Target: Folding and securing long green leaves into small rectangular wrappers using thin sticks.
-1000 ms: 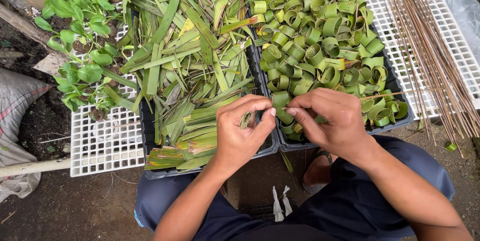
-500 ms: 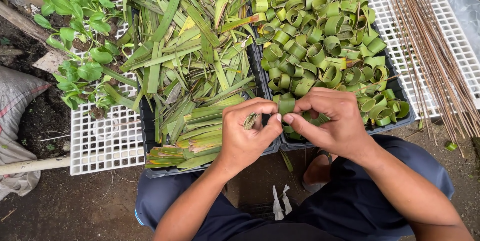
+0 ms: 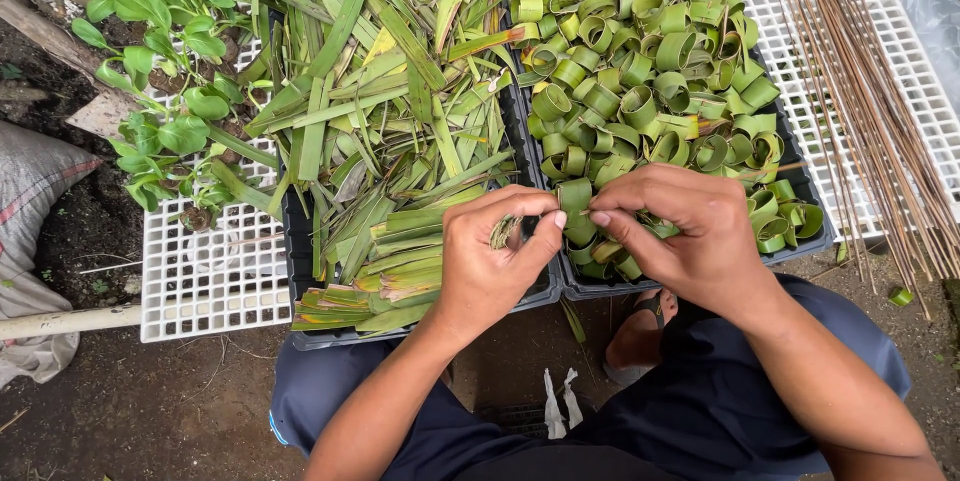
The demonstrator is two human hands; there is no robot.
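My left hand (image 3: 495, 266) and my right hand (image 3: 675, 231) meet over the near edge of two black trays. Between their fingertips they pinch a green leaf strip (image 3: 575, 203) that is curled into a ring; a frayed leaf end shows inside my left fingers. The left tray (image 3: 300, 241) holds a heap of flat, long green leaf strips (image 3: 390, 111). The right tray (image 3: 815, 246) is full of several rolled leaf rings (image 3: 640, 51). Both hands hover just above the rings at the right tray's near left corner.
White plastic grid panels (image 3: 205, 286) lie under and beside the trays. A bundle of thin brown sticks (image 3: 860, 91) rests on the right panel. Small green plants (image 3: 160, 81) grow at the left, next to a grey sack (image 3: 30, 211). My knees in dark blue cloth are below.
My hands closed together and rolled the leaf strip tighter into a ring; they shifted slightly toward the right tray. The trays and sticks stayed put.
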